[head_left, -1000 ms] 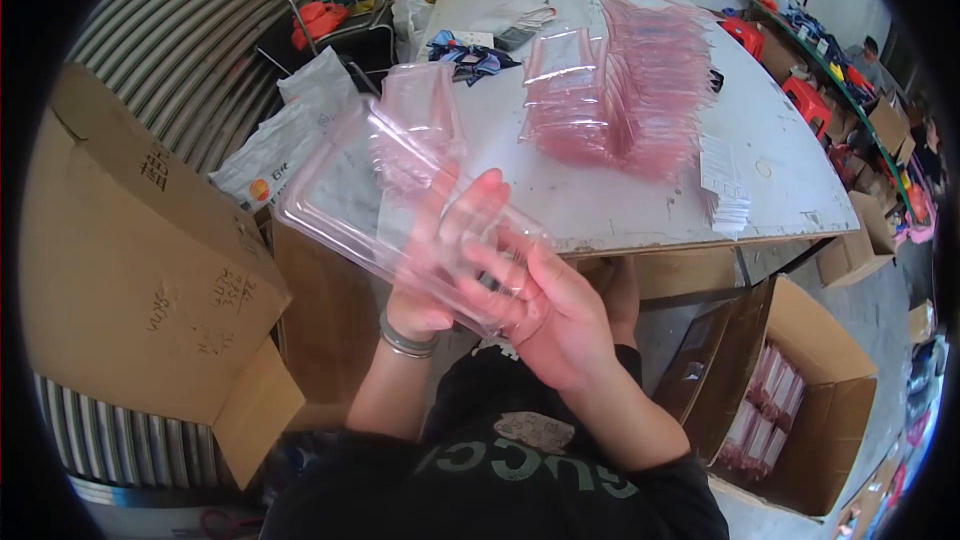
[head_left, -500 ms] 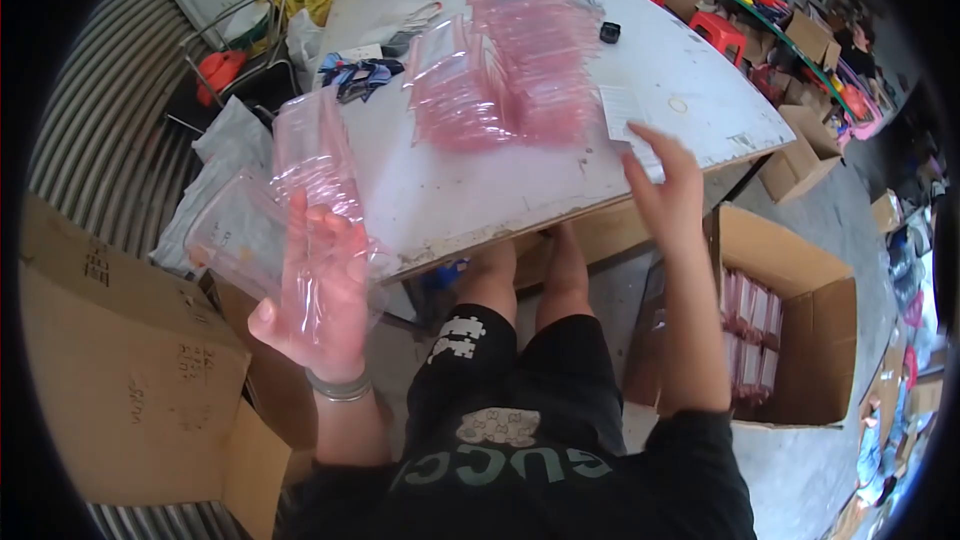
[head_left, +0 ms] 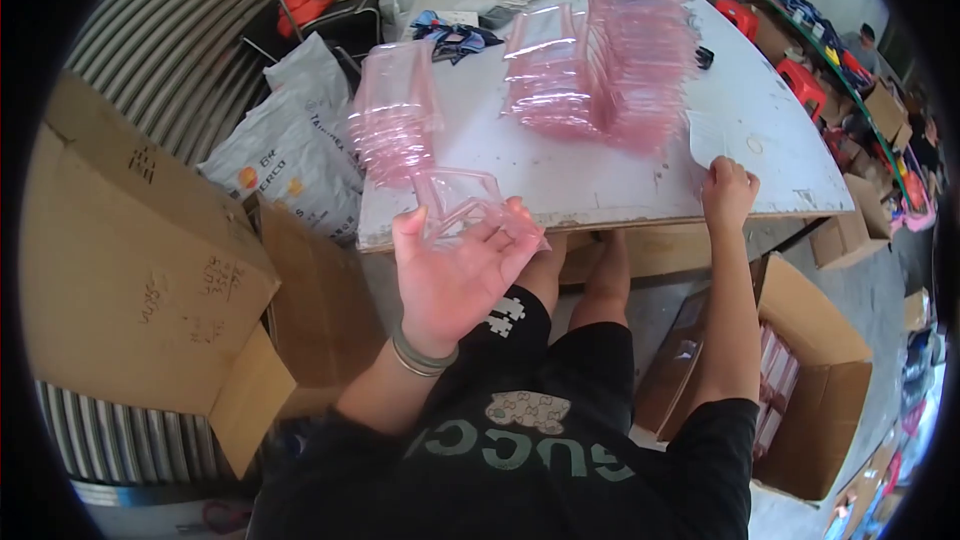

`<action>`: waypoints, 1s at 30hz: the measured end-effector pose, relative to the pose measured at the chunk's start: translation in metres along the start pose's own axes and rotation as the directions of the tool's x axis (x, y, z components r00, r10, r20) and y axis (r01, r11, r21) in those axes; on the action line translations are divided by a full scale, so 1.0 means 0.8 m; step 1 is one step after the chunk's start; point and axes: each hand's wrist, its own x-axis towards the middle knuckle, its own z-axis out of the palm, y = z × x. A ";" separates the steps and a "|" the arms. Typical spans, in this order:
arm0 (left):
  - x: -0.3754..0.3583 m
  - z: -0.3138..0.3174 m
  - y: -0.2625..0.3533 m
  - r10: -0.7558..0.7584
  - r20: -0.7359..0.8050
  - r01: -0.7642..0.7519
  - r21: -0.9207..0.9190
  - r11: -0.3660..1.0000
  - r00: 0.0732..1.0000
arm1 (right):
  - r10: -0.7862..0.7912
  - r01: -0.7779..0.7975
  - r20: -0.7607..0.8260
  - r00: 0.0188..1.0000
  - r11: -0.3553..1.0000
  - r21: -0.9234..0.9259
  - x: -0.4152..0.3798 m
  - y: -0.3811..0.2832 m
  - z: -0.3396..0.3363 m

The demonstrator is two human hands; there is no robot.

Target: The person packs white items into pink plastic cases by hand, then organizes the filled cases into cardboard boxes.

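Observation:
My left hand (head_left: 460, 275) is raised palm up in front of the table's near edge. A clear pink-tinted plastic pouch (head_left: 462, 202) is held in it, draped over the curled fingers. Beyond that hand, a stack of similar pouches (head_left: 395, 110) lies at the table's left corner. My right hand (head_left: 730, 192) is at the near edge on the right, its fingers pinched on the lower end of a white paper sheet (head_left: 706, 138). Overlapping rows of pink pouches (head_left: 640, 60) cover the middle of the white table (head_left: 480, 145).
Dark blue patterned fabric (head_left: 455, 38) and a small black object (head_left: 705, 58) lie on the table. An open carton (head_left: 815, 340) with packed pink pouches stands at lower right. Large cartons (head_left: 150, 240) and a white sack (head_left: 290, 140) are on the left. Another person (head_left: 862, 45) sits far right.
My view has turned left. My left hand has tilted over with its pouch, which now hangs over the fingers. My right hand has gone from open fingers to pinching the paper's edge.

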 end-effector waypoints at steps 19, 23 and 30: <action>-0.001 -0.005 0.007 -0.004 0.004 0.004 0.080 0.997 1.000 | -0.480 0.579 -0.343 0.808 0.536 0.614 -0.002 -0.194 -0.331; -0.003 -0.002 0.011 0.050 0.104 -0.081 0.322 0.943 0.993 | -0.560 0.667 -0.371 0.741 0.550 0.502 0.001 -0.208 -0.340; -0.009 -0.002 0.015 0.065 0.145 -0.110 0.329 0.938 0.987 | -0.584 0.669 -0.340 0.737 0.557 0.492 -0.008 -0.216 -0.348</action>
